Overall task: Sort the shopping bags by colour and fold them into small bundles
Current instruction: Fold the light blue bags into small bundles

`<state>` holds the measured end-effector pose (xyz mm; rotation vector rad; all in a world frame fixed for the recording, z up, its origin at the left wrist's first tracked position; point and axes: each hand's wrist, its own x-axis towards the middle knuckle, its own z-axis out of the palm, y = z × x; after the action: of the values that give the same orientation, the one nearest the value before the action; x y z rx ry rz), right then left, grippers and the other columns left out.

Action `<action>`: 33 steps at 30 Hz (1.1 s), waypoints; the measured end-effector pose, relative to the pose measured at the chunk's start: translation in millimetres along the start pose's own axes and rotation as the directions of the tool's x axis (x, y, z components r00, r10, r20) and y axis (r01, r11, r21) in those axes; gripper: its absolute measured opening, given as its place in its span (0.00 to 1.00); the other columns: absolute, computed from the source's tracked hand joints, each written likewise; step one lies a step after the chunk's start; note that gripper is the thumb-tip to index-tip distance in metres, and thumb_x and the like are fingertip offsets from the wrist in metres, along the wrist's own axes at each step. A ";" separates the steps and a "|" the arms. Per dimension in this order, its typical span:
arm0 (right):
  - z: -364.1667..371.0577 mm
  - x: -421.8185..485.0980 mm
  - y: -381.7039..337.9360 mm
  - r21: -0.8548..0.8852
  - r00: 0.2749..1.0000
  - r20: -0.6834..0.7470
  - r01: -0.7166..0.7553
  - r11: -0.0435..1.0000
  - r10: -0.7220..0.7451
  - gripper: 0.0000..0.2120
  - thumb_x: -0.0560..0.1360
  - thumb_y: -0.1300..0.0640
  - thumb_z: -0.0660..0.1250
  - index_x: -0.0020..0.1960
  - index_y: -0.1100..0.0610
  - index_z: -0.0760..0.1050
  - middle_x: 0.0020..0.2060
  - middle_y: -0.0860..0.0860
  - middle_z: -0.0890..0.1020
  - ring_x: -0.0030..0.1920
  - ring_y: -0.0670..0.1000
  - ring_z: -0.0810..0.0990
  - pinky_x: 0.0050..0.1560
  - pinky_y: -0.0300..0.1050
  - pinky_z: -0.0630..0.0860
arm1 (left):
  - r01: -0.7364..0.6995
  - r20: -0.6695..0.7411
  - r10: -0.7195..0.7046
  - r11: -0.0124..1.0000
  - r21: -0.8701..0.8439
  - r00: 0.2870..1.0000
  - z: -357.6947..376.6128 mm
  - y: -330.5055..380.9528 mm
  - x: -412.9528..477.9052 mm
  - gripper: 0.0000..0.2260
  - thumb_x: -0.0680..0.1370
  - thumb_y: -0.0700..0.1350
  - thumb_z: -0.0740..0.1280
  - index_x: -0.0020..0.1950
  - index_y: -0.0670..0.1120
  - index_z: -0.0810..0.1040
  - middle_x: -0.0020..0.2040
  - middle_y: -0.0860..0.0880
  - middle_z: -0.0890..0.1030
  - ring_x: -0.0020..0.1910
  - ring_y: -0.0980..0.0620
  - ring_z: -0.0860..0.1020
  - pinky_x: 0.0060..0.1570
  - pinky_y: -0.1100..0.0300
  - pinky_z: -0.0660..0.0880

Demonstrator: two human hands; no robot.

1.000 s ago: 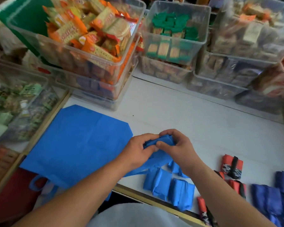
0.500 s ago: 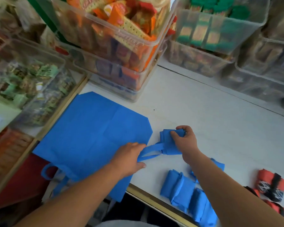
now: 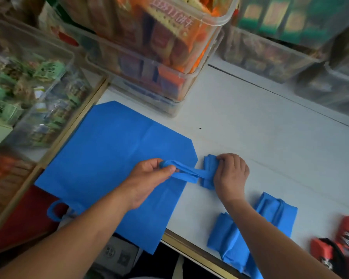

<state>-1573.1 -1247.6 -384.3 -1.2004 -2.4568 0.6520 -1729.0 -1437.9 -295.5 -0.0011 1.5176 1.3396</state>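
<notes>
bundle [image 3: 208, 172] lay on table [image 3: 250, 127], just right of flat bag [image 3: 109, 168], as before | strap [image 3: 189, 174], slack earlier, ran taut left over flat bag's corner | right hand [image 3: 231, 176] clamped bundle's right side | left hand [image 3: 149, 178], lifted since, pinched strap end | done bundles [image 3: 274, 216] further right

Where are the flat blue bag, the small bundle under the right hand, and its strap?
Flat blue bag [image 3: 109, 168]: head view, middle panel.
Small bundle [image 3: 209, 162]: head view, top end.
Strap [image 3: 189, 178]: head view, mid-length.
</notes>
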 end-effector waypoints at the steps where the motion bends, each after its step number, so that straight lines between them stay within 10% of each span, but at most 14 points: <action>1: -0.1 -4.0 -0.5 -0.027 1.000 0.014 0.027 0.999 -0.026 0.10 0.79 0.55 0.57 0.54 0.54 0.77 0.50 0.49 0.78 0.55 0.58 0.75 0.64 0.55 0.66 | 0.004 -0.040 -0.008 0.996 -0.094 0.999 1.2 0.4 1.4 0.04 0.82 0.41 0.68 0.48 0.41 0.80 0.49 0.43 0.86 0.55 0.49 0.84 0.57 0.60 0.79; 6: 0.8 -6.8 1.0 -0.289 0.972 0.152 0.217 0.932 -0.179 0.24 0.76 0.35 0.62 0.57 0.56 0.75 0.54 0.53 0.76 0.59 0.60 0.73 0.71 0.69 0.61 | 0.055 -0.335 -0.081 0.995 -0.086 0.939 6.4 -6.9 21.3 0.12 0.82 0.48 0.69 0.46 0.41 0.76 0.36 0.45 0.80 0.45 0.45 0.86 0.47 0.52 0.84; 11: 1.5 -6.9 -5.2 -0.369 0.926 0.212 0.372 0.852 -0.312 0.15 0.82 0.48 0.59 0.58 0.59 0.75 0.59 0.55 0.78 0.72 0.62 0.70 0.77 0.69 0.54 | 0.134 -0.450 -0.099 0.990 0.046 0.888 17.6 -10.8 38.5 0.15 0.82 0.50 0.68 0.49 0.37 0.76 0.39 0.44 0.79 0.35 0.43 0.83 0.31 0.57 0.82; 14: 6.7 -16.1 -15.6 -0.250 0.960 0.205 0.241 0.938 -0.192 0.17 0.82 0.54 0.54 0.67 0.57 0.72 0.70 0.52 0.75 0.78 0.60 0.63 0.77 0.67 0.53 | 0.173 -0.466 -0.082 0.972 0.156 0.881 24.7 -18.6 46.3 0.18 0.83 0.52 0.65 0.49 0.36 0.74 0.38 0.44 0.77 0.32 0.42 0.85 0.31 0.49 0.83; 17: 6.0 -16.7 -32.9 -0.175 0.950 0.312 0.033 0.984 0.024 0.27 0.82 0.38 0.47 0.75 0.48 0.66 0.78 0.45 0.64 0.82 0.51 0.48 0.80 0.60 0.40 | 0.220 -0.526 -0.043 0.935 0.279 0.849 25.3 -25.2 53.4 0.17 0.85 0.53 0.61 0.45 0.41 0.72 0.38 0.46 0.77 0.25 0.45 0.80 0.24 0.54 0.79; 20: 3.7 -14.1 -38.7 -0.278 0.913 0.404 0.061 0.959 0.060 0.42 0.73 0.19 0.43 0.79 0.40 0.57 0.80 0.43 0.55 0.81 0.50 0.40 0.78 0.57 0.31 | 0.215 -0.541 -0.036 0.938 0.273 0.840 23.2 -29.0 59.1 0.15 0.84 0.51 0.62 0.48 0.40 0.74 0.42 0.40 0.82 0.29 0.44 0.83 0.24 0.54 0.79; 24: 7.5 -15.4 -40.8 -0.363 0.923 0.378 0.079 0.929 0.070 0.40 0.72 0.19 0.47 0.78 0.37 0.58 0.80 0.45 0.56 0.81 0.54 0.42 0.78 0.62 0.36 | 0.189 -0.528 0.031 0.915 0.358 0.849 4.8 -35.1 59.1 0.13 0.79 0.49 0.71 0.47 0.40 0.75 0.41 0.42 0.81 0.33 0.44 0.84 0.32 0.48 0.83; 26: 9.1 -16.0 -42.3 -0.398 0.929 0.361 0.078 0.914 0.078 0.39 0.72 0.19 0.48 0.77 0.37 0.59 0.79 0.46 0.57 0.81 0.55 0.43 0.78 0.63 0.38 | 0.073 -0.454 0.275 0.786 0.614 0.848 -11.4 -34.8 54.0 0.10 0.75 0.46 0.76 0.48 0.45 0.77 0.45 0.48 0.80 0.40 0.47 0.82 0.44 0.51 0.82; 29: 12.1 -16.2 -41.8 -0.417 0.934 0.349 0.083 0.905 0.075 0.39 0.72 0.19 0.49 0.77 0.37 0.60 0.79 0.47 0.57 0.81 0.55 0.43 0.78 0.64 0.39 | -0.387 0.054 0.658 0.372 0.844 0.751 -31.8 -30.2 43.7 0.06 0.75 0.40 0.74 0.49 0.46 0.79 0.50 0.53 0.77 0.47 0.53 0.76 0.50 0.56 0.76; 33: 15.6 -15.9 -39.7 -0.432 0.945 0.323 0.100 0.896 0.050 0.40 0.72 0.19 0.50 0.76 0.39 0.61 0.78 0.48 0.59 0.81 0.57 0.45 0.78 0.65 0.42 | -0.591 0.537 0.335 0.079 0.803 0.774 -46.6 -28.1 35.0 0.14 0.81 0.53 0.63 0.56 0.47 0.83 0.62 0.53 0.80 0.62 0.53 0.76 0.60 0.53 0.76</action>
<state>-1597.0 -1285.9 -377.7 -1.2979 -3.0150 0.2999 -1759.0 -1460.7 -348.1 1.5587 1.9949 0.5264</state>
